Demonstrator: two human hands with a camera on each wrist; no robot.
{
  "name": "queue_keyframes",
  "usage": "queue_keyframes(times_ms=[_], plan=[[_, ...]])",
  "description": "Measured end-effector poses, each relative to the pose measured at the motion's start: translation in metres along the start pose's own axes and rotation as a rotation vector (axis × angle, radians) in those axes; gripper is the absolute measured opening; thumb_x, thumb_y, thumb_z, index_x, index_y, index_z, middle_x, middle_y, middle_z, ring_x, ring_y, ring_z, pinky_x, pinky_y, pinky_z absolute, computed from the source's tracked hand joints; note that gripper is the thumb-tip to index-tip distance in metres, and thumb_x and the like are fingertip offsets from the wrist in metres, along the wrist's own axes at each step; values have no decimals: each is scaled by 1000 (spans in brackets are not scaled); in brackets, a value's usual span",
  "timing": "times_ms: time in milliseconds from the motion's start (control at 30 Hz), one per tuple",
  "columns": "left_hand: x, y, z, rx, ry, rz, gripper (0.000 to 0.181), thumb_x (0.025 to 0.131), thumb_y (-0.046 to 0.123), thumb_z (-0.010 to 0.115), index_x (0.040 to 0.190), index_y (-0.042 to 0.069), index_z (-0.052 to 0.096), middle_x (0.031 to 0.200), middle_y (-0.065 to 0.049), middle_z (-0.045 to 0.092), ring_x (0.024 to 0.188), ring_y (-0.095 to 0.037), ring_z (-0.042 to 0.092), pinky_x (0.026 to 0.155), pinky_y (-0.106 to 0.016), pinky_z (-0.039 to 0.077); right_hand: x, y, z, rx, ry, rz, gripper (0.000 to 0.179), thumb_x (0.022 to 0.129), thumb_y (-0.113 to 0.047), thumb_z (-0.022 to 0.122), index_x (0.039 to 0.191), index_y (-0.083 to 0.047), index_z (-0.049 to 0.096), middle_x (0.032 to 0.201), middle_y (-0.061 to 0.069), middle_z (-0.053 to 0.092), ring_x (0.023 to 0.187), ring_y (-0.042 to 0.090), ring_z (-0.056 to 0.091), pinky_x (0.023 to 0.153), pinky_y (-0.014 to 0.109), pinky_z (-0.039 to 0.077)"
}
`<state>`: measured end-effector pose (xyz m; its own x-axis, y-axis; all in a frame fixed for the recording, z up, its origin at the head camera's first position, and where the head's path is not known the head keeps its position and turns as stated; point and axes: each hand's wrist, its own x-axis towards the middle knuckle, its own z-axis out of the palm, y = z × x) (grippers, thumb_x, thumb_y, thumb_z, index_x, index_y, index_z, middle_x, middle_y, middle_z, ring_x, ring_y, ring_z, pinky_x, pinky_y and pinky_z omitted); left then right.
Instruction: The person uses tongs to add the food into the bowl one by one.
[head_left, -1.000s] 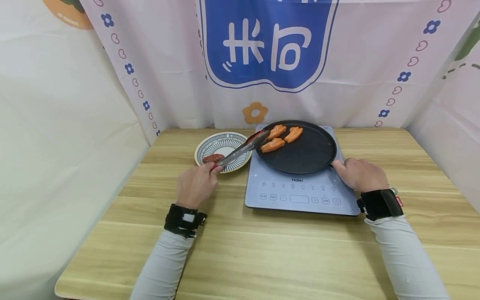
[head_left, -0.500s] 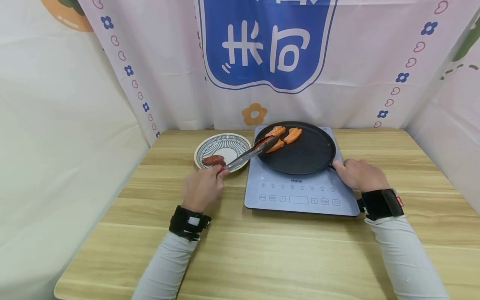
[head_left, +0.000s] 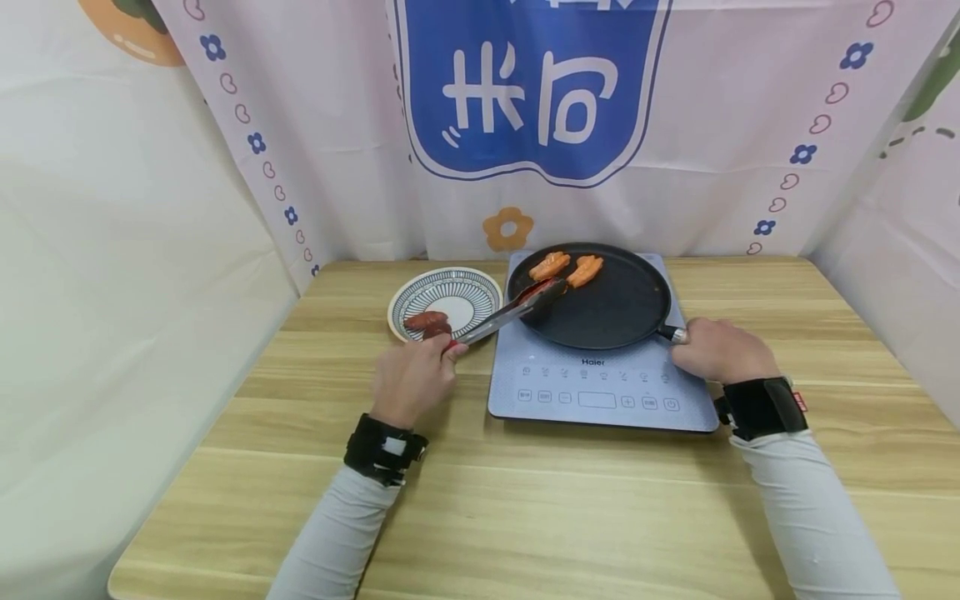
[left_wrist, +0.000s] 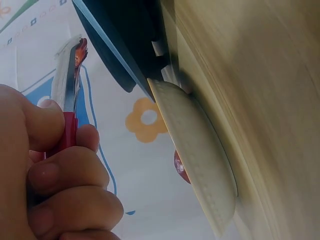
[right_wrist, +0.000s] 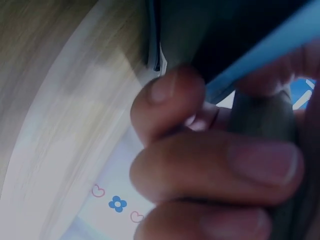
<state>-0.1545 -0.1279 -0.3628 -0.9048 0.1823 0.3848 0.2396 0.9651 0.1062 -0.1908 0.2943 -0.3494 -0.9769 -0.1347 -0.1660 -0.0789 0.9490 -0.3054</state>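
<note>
Fingers point(left_wrist: 72, 172) of the left hand point(head_left: 414, 379) grip the red-handled tongs point(left_wrist: 69, 95) low, probably to stay clear of the frying pan point(head_left: 615, 304), which holds two orange meat pieces point(head_left: 549, 265); something reddish shows between the tips. The right hand point(head_left: 726, 351) grips the pan's handle point(head_left: 669, 332), likely steadying it. Just beside the induction cooktop point(head_left: 637, 390), seemingly for easy reach, a plate point(head_left: 472, 292) bears dark-red pieces point(head_left: 426, 320).

Soft, even light is filling the head view, a faint shadow lying beside the right sleeve point(head_left: 813, 517) on the surface point(head_left: 570, 517); the left wrist view is looking slightly hazy; the right wrist view is appearing dimmer, the right fingers point(right_wrist: 215, 162) sitting in shade and looking soft.
</note>
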Motion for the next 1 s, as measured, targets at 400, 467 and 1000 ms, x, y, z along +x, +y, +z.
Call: queue_keyframes(times_ms=[400, 467, 1000], plan=[[-2, 7, 3, 1, -7, 17, 39, 108, 47, 58, 83, 18, 68, 55, 2, 47, 46, -19, 45, 41, -34, 28, 0, -1, 1, -11, 5, 33, 14, 78, -23, 57, 80, -9, 54, 72, 8, 55, 65, 25, 54, 54, 35, 37], [-2, 8, 4, -2, -9, 18, 38, 107, 47, 58, 85, 18, 70, 56, 1, 49, 46, -20, 46, 41, -34, 28, 0, -1, 1, -8, 7, 32, 13, 78, -23, 56, 79, -10, 53, 72, 8, 54, 64, 25, 53, 54, 35, 37], [-2, 13, 6, 0, -27, 19, 38, 107, 47, 58, 87, 18, 71, 58, -1, 53, 48, -22, 50, 42, -34, 30, 0, -2, 0, -6, 12, 44, 13, 79, -23, 56, 77, -10, 52, 71, 7, 53, 63, 25, 53, 54, 36, 37]])
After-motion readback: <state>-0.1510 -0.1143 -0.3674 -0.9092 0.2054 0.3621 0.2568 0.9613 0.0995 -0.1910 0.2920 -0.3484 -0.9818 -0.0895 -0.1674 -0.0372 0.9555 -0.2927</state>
